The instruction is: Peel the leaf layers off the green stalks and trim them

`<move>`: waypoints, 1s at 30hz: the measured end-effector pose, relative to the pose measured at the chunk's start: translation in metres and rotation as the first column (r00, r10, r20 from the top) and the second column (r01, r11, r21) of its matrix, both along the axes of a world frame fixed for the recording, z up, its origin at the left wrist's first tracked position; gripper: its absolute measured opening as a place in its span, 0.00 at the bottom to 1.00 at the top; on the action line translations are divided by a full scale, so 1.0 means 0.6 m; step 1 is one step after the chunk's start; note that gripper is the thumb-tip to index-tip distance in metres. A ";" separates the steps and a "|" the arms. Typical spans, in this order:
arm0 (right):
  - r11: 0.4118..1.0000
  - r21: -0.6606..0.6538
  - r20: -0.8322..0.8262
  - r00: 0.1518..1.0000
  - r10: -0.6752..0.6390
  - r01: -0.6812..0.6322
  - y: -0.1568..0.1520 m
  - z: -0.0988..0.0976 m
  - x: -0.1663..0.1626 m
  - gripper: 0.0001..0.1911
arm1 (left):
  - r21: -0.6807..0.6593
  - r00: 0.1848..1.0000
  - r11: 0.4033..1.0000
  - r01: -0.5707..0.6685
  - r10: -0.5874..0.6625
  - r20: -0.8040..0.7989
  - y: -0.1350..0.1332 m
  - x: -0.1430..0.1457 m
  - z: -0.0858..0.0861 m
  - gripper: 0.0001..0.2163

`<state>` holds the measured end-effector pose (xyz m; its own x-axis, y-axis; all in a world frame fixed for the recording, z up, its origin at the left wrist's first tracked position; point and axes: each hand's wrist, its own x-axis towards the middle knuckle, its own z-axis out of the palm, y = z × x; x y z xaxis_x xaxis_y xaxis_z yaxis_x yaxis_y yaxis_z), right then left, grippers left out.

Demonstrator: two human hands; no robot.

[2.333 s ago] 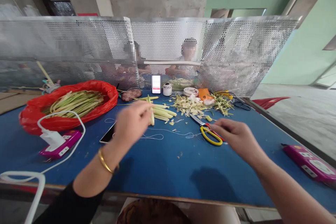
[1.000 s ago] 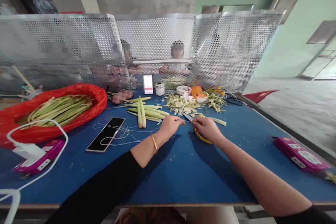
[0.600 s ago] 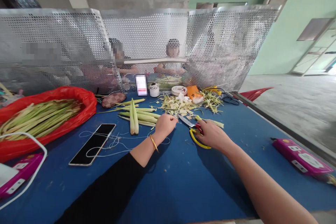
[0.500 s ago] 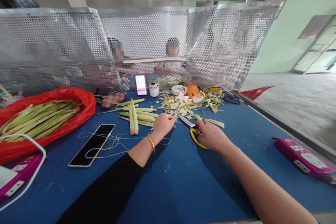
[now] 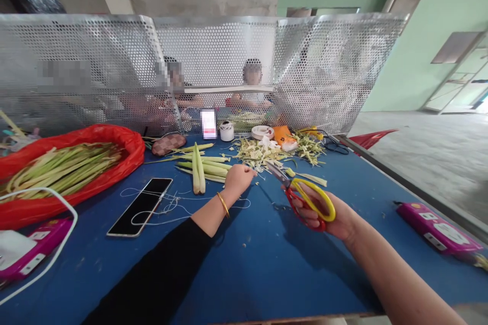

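Observation:
My right hand (image 5: 337,216) is wrapped round a pair of scissors (image 5: 310,200) with one yellow and one red handle. Their blades point away to the upper left, raised above the table. My left hand (image 5: 239,181) is closed, thumb and finger pinched together at the near edge of a heap of pale scraps (image 5: 259,151); whatever they pinch is too small to make out. Left of it lie pale green stalks (image 5: 209,168), with a folded husk-like piece (image 5: 198,170) across them. A thin white string (image 5: 152,223) loops over the table and passes by my left wrist.
A red bag (image 5: 133,155) of long green strips stands at the left. A dark phone (image 5: 141,208), purple boxes (image 5: 438,228), a tape roll (image 5: 262,132), a white jar (image 5: 226,132) and an orange packet (image 5: 284,136) lie around. Behind a perforated metal screen (image 5: 224,51) people sit.
The scissors have come up off the table in my right hand, which has turned and drawn back to the right. My left hand keeps its pinch in nearly the same place.

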<state>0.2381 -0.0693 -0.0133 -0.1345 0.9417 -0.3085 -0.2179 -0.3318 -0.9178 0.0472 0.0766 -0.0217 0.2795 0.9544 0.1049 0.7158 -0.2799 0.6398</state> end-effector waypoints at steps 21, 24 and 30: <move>0.941 -0.324 -0.485 0.871 -0.077 -0.097 0.021 -0.012 -0.055 0.26 | 0.023 0.999 0.999 0.035 -0.036 0.029 -0.015 0.008 0.005 0.13; 0.940 -0.334 -0.452 0.886 -0.098 -0.066 0.028 -0.011 -0.061 0.25 | 0.024 0.999 0.999 0.033 -0.033 0.030 -0.016 0.007 0.005 0.13; 0.950 -0.311 -0.476 0.872 -0.118 -0.041 0.028 -0.023 -0.063 0.24 | 0.016 0.998 1.000 0.024 -0.025 0.050 -0.013 0.008 0.005 0.12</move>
<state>0.2001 -0.0525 -0.0268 -0.3062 0.8207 -0.4824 -0.6248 -0.5556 -0.5486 0.0522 0.0689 -0.0186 0.2965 0.9456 0.1337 0.6760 -0.3067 0.6700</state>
